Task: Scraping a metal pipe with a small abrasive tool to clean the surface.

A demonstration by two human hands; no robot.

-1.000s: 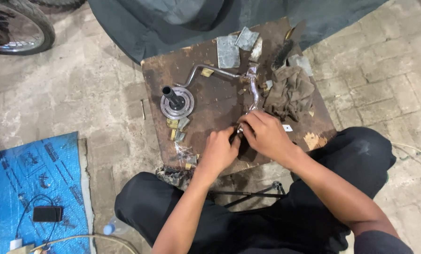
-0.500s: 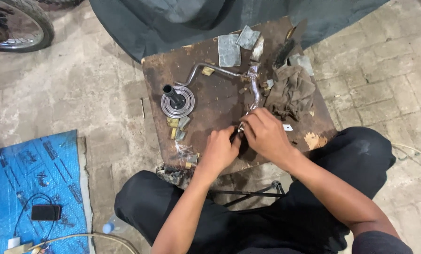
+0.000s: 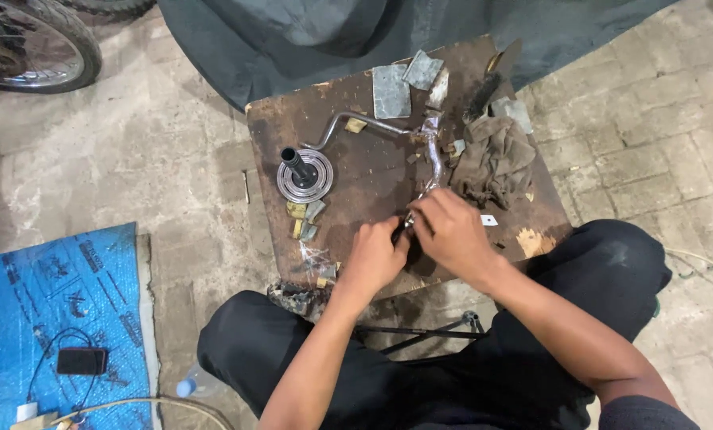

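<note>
Chrome bent tube [image 3: 434, 151], dull and scuffed, pinched at its near end by left hand [image 3: 376, 259] and right hand [image 3: 452, 235].

Rag [image 3: 496, 162] right of pulley [image 3: 304, 174] (both on board [image 3: 372, 163]).

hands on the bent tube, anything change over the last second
Hardly anything. Both hands, left and right, stay pinched around the near end of the bent tube on the board, with only slight finger shifts. The pulley disc, rag and metal scraps lie where they were.
</note>
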